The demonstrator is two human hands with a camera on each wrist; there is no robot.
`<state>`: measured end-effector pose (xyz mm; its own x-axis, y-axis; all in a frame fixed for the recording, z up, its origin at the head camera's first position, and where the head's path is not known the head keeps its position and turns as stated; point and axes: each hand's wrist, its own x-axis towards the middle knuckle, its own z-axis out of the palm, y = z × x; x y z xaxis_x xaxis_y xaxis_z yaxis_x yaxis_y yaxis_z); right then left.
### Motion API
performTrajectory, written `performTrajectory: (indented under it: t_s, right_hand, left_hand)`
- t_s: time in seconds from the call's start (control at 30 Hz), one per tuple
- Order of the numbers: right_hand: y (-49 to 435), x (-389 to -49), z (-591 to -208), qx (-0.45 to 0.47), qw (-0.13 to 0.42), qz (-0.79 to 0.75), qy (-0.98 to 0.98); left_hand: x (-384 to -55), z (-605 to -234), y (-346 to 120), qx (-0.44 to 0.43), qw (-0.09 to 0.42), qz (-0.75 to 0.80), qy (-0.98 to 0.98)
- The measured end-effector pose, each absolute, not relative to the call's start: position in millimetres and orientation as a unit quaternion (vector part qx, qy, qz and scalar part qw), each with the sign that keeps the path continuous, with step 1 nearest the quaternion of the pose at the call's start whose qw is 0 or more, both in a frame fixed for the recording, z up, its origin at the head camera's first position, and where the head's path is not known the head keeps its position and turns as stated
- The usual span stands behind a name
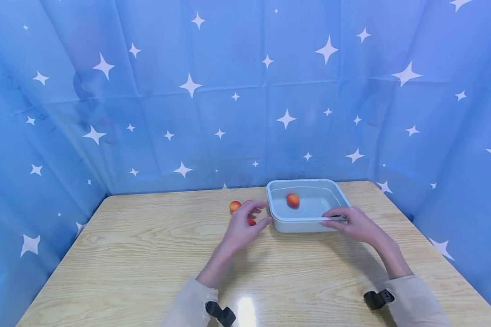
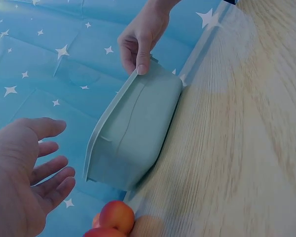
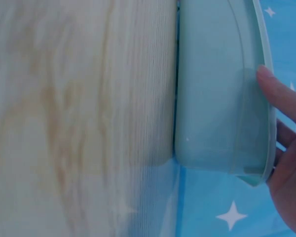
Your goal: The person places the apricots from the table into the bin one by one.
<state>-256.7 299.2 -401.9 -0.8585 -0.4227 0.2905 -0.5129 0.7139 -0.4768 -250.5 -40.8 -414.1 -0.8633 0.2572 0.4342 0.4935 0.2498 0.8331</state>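
One fruit sits inside the tub, its near rim pinched by the right hand — probably for steadiness. The left hand, fingers parted and holding nothing, hovers near other fruits.

From where I stand, the left hand partly hides the fruits behind it, leaving their number uncertain. Both sleeves run off the bottom edge; the right wrist view crops the tub and right hand.
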Motion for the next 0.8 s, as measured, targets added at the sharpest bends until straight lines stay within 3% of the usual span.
performTrajectory:
  t_s: [0.8]
  right_hand:
    - [301, -259, -406, 0.256, 0.089, 0.281, -0.921]
  left_hand:
    - [-240, -422, -83, -0.229, 0.083, -0.527, -0.815]
